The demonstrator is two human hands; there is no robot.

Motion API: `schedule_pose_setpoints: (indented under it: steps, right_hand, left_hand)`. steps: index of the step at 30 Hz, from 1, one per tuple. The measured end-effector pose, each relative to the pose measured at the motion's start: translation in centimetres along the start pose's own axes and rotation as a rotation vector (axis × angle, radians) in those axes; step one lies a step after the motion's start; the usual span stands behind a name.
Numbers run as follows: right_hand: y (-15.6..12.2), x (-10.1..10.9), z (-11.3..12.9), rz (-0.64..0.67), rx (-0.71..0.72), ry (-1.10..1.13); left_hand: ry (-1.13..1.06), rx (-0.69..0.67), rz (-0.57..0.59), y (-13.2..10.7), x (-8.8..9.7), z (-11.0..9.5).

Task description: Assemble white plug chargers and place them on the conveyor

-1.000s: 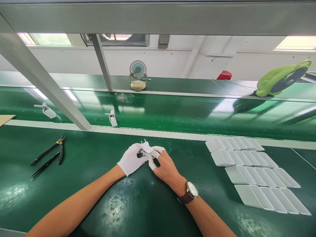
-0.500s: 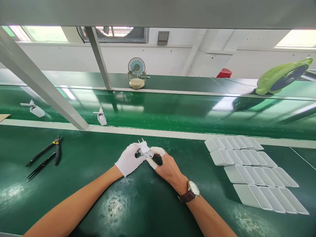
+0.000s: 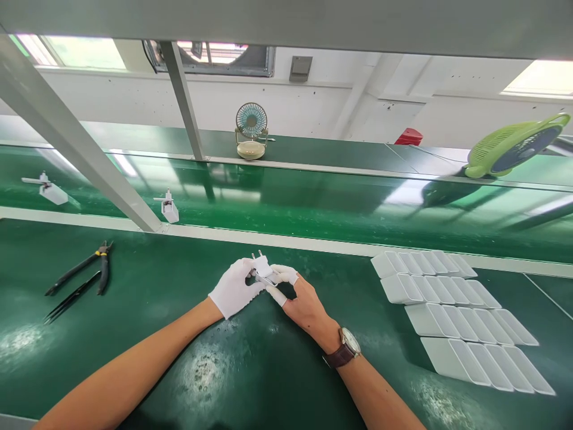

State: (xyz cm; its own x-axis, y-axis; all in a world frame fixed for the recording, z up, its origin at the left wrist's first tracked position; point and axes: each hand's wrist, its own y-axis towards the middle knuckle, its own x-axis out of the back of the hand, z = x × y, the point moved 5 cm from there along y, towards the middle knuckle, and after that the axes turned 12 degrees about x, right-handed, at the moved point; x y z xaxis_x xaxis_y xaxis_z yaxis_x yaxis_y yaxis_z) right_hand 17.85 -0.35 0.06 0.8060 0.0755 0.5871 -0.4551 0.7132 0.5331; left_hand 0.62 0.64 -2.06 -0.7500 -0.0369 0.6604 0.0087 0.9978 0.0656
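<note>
Both hands meet over the green bench (image 3: 179, 358) and grip one small white plug part (image 3: 263, 266) with two metal prongs pointing up. My left hand (image 3: 233, 289), in a white glove, pinches its left side. My right hand (image 3: 301, 298), bare but with white finger cots on thumb and fingertips, pinches its right side; a brown-strapped watch (image 3: 347, 347) sits on that wrist. What lies under the part between the fingers is hidden.
Rows of several white plastic shells (image 3: 452, 313) lie at the right. Black pliers (image 3: 89, 266) and tweezers (image 3: 71, 304) lie at the left. Two white plug assemblies (image 3: 169, 209) (image 3: 49, 190) ride the glossy conveyor belt behind. A small desk fan (image 3: 250, 132) and a green fan (image 3: 514, 146) stand beyond.
The two assemblies on the belt have travelled left. My hands stay together on the plug part, barely shifting. The view has tilted slightly.
</note>
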Motion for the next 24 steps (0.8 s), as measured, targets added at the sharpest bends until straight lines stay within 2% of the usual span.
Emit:
schedule_pose_setpoints:
  steps: [9,18,20,24]
  right_hand:
    - [-0.14,0.06,-0.15,-0.004,0.003,-0.005]
    - [-0.35,0.2,0.17,-0.071,0.195,-0.18]
    - [-0.3,0.18,0.2,-0.066,0.157,-0.174]
    - [-0.31,0.1,-0.25,-0.014,-0.065,-0.102]
  left_hand:
    - [0.017,-0.007,-0.015,-0.03,0.04,-0.12]
    - [0.01,-0.031,-0.012,-0.08,-0.14,0.21]
    - [0.013,-0.032,-0.019,-0.13,-0.11,0.13]
    - [0.03,-0.019,-0.038,-0.17,-0.02,-0.06]
